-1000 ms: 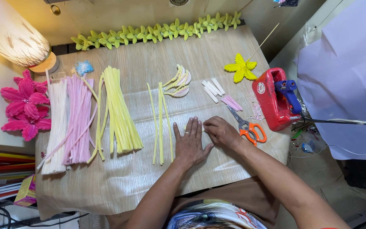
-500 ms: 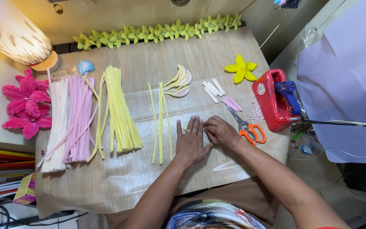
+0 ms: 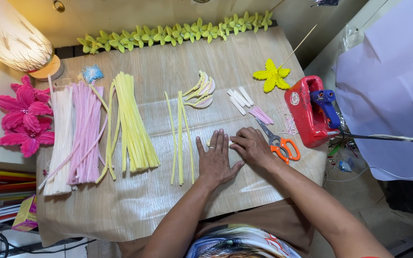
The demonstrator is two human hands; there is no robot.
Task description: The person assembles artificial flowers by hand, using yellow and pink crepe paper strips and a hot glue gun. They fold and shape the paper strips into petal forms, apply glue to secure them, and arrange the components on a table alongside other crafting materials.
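My left hand (image 3: 214, 160) lies flat on the wooden table (image 3: 139, 210), fingers straight and close together. Its fingertips rest over a short pale yellow pipe-cleaner piece (image 3: 209, 142) that pokes out on both sides. My right hand (image 3: 250, 145) is curled just to the right, its fingertips pinching the piece's right end. Three long yellow-green pipe cleaners (image 3: 180, 138) lie left of my left hand. Orange-handled scissors (image 3: 278, 143) lie right of my right hand.
Bundles of white (image 3: 62, 138), pink (image 3: 86, 134) and yellow pipe cleaners (image 3: 132, 126) lie at left. Bent petal pieces (image 3: 201, 91), short white sticks (image 3: 239, 99), a yellow flower on a stick (image 3: 272, 76) and a red glue-gun stand (image 3: 311, 112) sit further back. A green flower garland (image 3: 173, 33), lamp (image 3: 13, 38) and pink flowers (image 3: 22, 117) border the table.
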